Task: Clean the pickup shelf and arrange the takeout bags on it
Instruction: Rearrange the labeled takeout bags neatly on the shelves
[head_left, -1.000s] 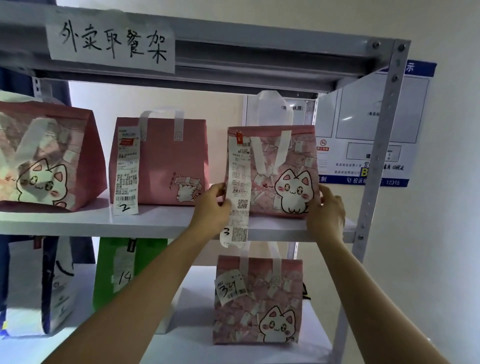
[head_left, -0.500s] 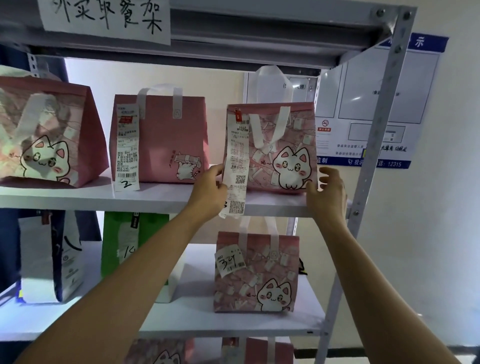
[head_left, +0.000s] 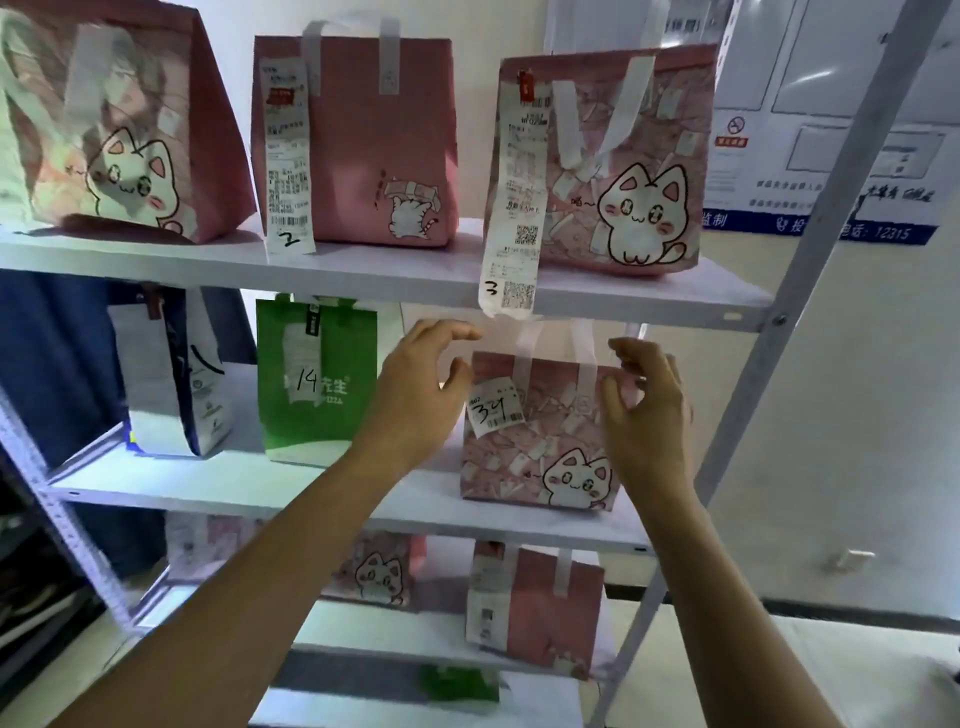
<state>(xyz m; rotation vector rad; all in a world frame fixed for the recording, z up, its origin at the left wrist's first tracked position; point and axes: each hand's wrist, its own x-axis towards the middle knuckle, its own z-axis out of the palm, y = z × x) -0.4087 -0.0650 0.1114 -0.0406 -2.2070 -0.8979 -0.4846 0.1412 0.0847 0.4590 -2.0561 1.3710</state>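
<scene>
Left hand (head_left: 415, 395) and right hand (head_left: 647, 410) raised either side of pink cat-print bag marked 34 (head_left: 540, 441), fingers loosely spread, holding nothing. Contact with bag sides: cannot tell. Bag upright on middle shelf board (head_left: 234, 483), right end, near grey upright post (head_left: 769, 332). Green bag marked 14 (head_left: 317, 379) stands left of it, apart. Upper shelf board (head_left: 363, 270) carries pink cat bag with receipt marked 3 (head_left: 613, 161) directly above; receipt hangs over board edge.

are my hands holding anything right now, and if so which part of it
Nothing is held. The left hand and right hand hover open on either side of the top of bag 34, fingers loosely curved, not gripping it.
</scene>
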